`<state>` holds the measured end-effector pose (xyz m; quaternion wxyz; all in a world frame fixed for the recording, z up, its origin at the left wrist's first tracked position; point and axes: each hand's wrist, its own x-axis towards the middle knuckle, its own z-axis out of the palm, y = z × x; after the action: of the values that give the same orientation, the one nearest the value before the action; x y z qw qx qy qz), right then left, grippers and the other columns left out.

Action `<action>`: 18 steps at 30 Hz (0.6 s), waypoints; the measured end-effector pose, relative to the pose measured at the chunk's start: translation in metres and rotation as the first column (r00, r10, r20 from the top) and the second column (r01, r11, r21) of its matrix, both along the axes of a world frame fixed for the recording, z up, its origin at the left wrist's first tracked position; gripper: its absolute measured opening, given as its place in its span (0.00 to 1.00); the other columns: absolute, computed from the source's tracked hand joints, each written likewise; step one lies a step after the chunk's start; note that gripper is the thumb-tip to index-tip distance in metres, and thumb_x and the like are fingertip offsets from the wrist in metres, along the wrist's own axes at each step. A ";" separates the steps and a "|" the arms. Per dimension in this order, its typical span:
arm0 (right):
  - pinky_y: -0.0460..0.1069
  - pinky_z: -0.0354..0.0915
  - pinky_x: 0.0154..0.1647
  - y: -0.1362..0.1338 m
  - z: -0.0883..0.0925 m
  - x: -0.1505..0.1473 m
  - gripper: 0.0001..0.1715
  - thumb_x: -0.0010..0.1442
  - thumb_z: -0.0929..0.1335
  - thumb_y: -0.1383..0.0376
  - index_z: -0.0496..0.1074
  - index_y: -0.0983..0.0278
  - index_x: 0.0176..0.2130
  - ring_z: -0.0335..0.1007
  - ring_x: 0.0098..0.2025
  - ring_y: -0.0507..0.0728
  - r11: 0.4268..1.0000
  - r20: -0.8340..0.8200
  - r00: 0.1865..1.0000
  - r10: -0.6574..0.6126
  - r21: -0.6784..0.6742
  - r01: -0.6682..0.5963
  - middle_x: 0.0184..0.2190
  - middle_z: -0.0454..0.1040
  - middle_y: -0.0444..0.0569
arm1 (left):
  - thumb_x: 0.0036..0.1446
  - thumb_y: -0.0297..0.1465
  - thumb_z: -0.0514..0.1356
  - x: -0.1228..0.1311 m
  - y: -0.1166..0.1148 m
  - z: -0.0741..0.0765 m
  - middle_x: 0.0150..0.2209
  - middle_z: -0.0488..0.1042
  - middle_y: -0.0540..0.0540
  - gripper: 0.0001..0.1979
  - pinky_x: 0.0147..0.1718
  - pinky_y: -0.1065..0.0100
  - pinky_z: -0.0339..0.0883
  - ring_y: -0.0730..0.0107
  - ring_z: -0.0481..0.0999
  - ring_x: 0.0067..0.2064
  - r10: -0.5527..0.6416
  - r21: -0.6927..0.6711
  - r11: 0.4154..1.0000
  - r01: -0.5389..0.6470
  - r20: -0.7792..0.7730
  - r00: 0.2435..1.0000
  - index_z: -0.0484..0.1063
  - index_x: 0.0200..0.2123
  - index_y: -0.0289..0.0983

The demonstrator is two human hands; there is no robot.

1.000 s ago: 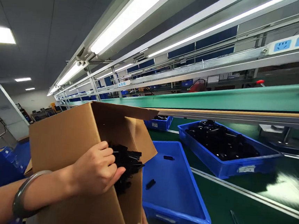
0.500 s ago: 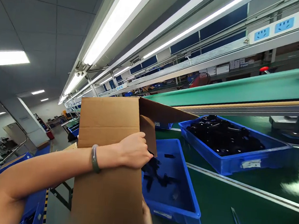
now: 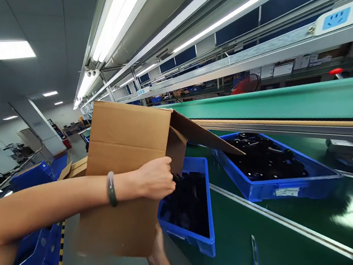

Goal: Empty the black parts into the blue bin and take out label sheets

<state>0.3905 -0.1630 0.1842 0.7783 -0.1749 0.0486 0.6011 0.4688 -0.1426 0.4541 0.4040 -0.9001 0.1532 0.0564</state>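
A brown cardboard box (image 3: 126,144) is tipped on its side, its mouth and loose flap (image 3: 207,133) facing right over a blue tray (image 3: 213,230). Dark black parts (image 3: 189,199), too dim to make out singly, fill much of that tray below the mouth. My left hand (image 3: 157,178), a bangle on its wrist, is closed on the box's open edge. Beneath, my right hand (image 3: 159,244) holds the box's lower right side; its fingers are mostly hidden behind the cardboard.
Another blue tray (image 3: 310,189) heaped with black parts stands farther back on the green table. A utility knife (image 3: 256,257) lies at the front right. A green conveyor belt (image 3: 274,102) runs behind. Blue bins (image 3: 36,248) are at the lower left.
Many more black parts now lie in the near tray, which held only a few before. The box's lower end has risen, showing its bottom edge and my right wrist.
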 end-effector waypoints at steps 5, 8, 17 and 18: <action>0.50 0.65 0.27 0.005 0.018 -0.004 0.21 0.37 0.76 0.55 0.74 0.60 0.32 0.69 0.28 0.56 0.998 0.024 0.998 0.055 0.016 -0.055 0.25 0.74 0.42 | 0.58 0.28 0.65 -0.018 0.004 0.002 0.15 0.70 0.48 0.17 0.32 0.59 0.44 0.65 0.61 0.20 -0.069 0.012 0.998 0.068 0.069 0.995 0.71 0.17 0.41; 0.52 0.69 0.31 0.013 0.035 0.003 0.24 0.41 0.76 0.52 0.75 0.61 0.37 0.74 0.33 0.60 0.997 0.161 0.987 0.030 0.059 -0.040 0.28 0.77 0.44 | 0.60 0.29 0.64 -0.033 -0.010 0.006 0.15 0.68 0.49 0.20 0.31 0.60 0.44 0.65 0.62 0.20 -0.129 -0.011 0.991 0.133 0.187 0.974 0.67 0.16 0.41; 0.52 0.72 0.36 -0.007 0.036 -0.021 0.29 0.41 0.75 0.57 0.75 0.59 0.45 0.76 0.38 0.61 0.995 0.195 0.979 0.063 0.060 -0.076 0.31 0.78 0.43 | 0.65 0.27 0.59 -0.071 0.010 0.015 0.16 0.68 0.48 0.24 0.32 0.60 0.52 0.65 0.63 0.23 -0.086 0.027 0.996 0.081 0.282 0.955 0.66 0.14 0.40; 0.52 0.72 0.37 -0.011 0.034 -0.026 0.30 0.40 0.74 0.58 0.74 0.59 0.46 0.76 0.39 0.61 0.993 0.175 0.980 0.096 0.049 -0.107 0.31 0.78 0.43 | 0.66 0.27 0.57 -0.076 0.011 0.019 0.16 0.67 0.48 0.25 0.32 0.60 0.53 0.65 0.63 0.23 -0.066 0.025 0.998 0.062 0.303 0.951 0.66 0.14 0.39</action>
<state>0.3646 -0.1737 0.2184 0.7527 -0.2057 -0.0454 0.6238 0.3924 -0.1314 0.4735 0.4311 -0.8896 0.1179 -0.0944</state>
